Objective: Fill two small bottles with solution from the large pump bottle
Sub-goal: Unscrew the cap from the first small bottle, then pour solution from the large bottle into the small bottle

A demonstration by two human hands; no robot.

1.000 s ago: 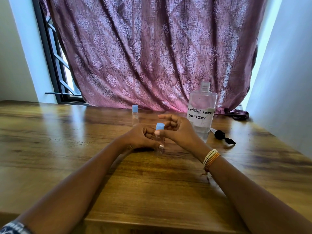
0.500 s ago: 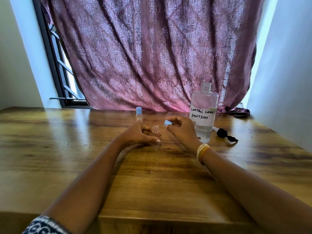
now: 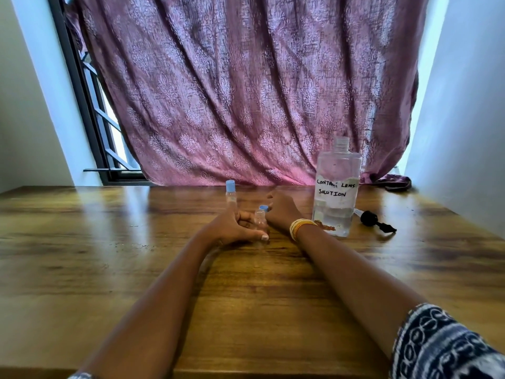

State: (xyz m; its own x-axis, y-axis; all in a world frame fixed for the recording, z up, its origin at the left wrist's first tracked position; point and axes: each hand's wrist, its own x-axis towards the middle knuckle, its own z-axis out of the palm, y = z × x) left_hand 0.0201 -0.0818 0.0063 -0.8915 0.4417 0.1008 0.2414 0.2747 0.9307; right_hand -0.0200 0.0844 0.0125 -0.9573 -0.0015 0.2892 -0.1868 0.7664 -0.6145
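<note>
Upright on the glossy, streaky-grained wooden table (image 3: 136,255), a small clear plastic bottle (image 3: 260,222) with its neck open sits in the left hand (image 3: 235,228), whose fingers and thumb curl round its slim cylindrical body. Just beside it, the right hand (image 3: 282,212) pinches a little round blue cap (image 3: 263,208) at its fingertips, close to the bottle's mouth but tilted off it. A stack of thin yellow and cream bangles (image 3: 299,227) rings the right wrist.

Behind the left hand stands a second small bottle (image 3: 230,193), likewise clear and narrow, with its blue cap on. To the right of the hands is the large bottle (image 3: 337,192), transparent, square-shouldered, its threaded neck bare; clear liquid fills only its lower part, and a white label hand-lettered "CONTACT LENS SOLUTION" wraps its middle. Its black pump head (image 3: 375,220) lies on the table just beside the base, on the right, with the pale dip tube pointing back toward the bottle.

At the table's far edge hangs a mauve curtain (image 3: 246,91) in deep folds with a woven floral pattern, and a dark metal window frame (image 3: 84,105) shows at its left. A navy-and-white patterned sleeve (image 3: 437,346) covers the right upper arm.
</note>
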